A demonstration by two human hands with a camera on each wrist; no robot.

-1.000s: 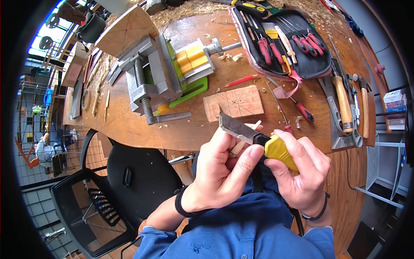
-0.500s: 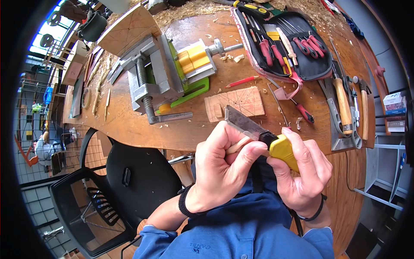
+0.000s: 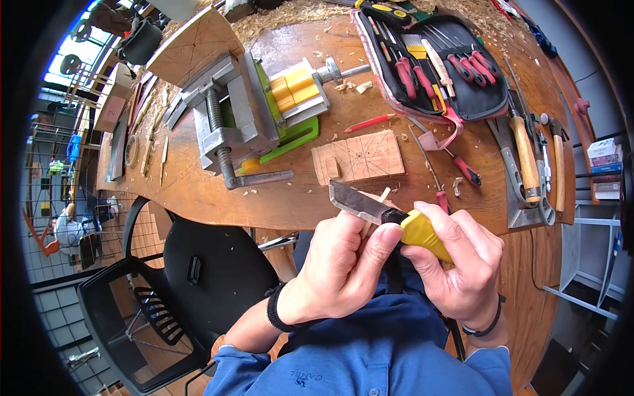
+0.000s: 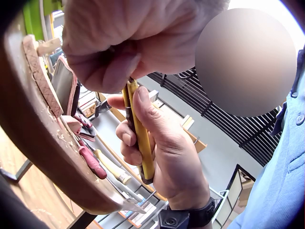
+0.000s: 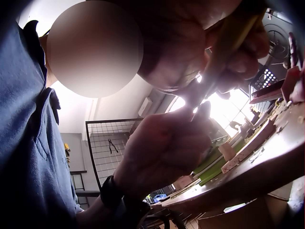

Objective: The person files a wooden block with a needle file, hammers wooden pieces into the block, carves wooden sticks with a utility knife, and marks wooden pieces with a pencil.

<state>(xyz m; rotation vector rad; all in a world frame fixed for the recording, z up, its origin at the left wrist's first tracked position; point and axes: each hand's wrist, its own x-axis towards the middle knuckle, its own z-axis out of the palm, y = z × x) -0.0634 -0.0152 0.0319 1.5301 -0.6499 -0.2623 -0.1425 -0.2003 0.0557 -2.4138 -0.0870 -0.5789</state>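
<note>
In the head view my right hand grips the yellow handle of a utility knife, with its wide blade pointing left. My left hand holds a thin wooden stick that pokes out beyond the blade; the rest of it is mostly hidden by blade and fingers. The left thumb lies right at the base of the blade. From the left wrist, the knife handle shows edge-on in the right fingers. The right wrist view is dark, with both hands close together.
Past the hands on the bench lies a marked wooden block with a small peg. Beyond it are a red pencil, a vise and an open tool pouch. A hammer lies right; a black chair stands left.
The knife shifted slightly away and right, then came back left and toward the body. The stick's far end, hidden half a second ago, shows again beyond the blade.
</note>
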